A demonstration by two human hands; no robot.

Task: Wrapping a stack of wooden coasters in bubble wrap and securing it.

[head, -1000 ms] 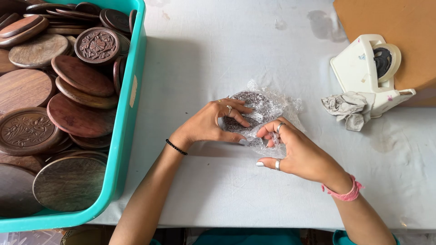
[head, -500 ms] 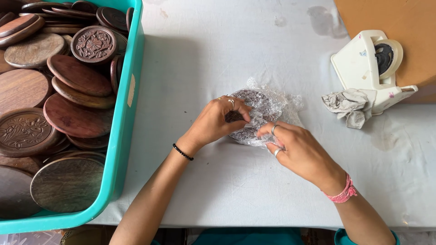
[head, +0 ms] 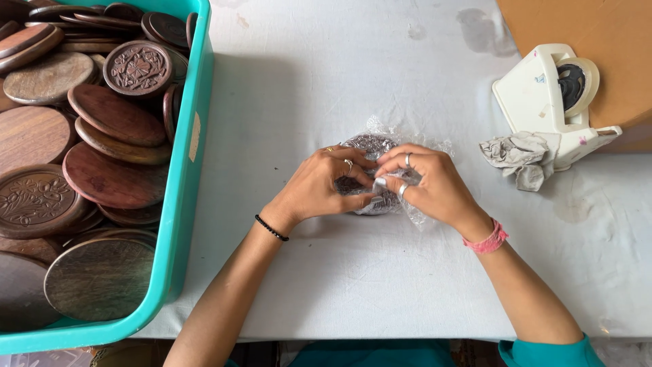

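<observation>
A round dark disc wrapped in clear plastic film (head: 370, 146) lies on the white cloth-covered table (head: 380, 285). My left hand (head: 319, 185) presses on its left side, fingers curled over the film. My right hand (head: 428, 183) covers its right side and pinches the film near the middle. Both hands meet over the disc and hide most of it. Loose film sticks out past the right hand.
A teal plastic tub (head: 178, 204) at the left holds several round carved wooden discs (head: 109, 177). A white tape dispenser (head: 553, 102) and a crumpled grey rag (head: 519, 156) sit at the right, beside a brown board (head: 591, 34).
Both hands have closed in over the wrapped disc. The right hand moved up and left across it, folding the loose film inward.
</observation>
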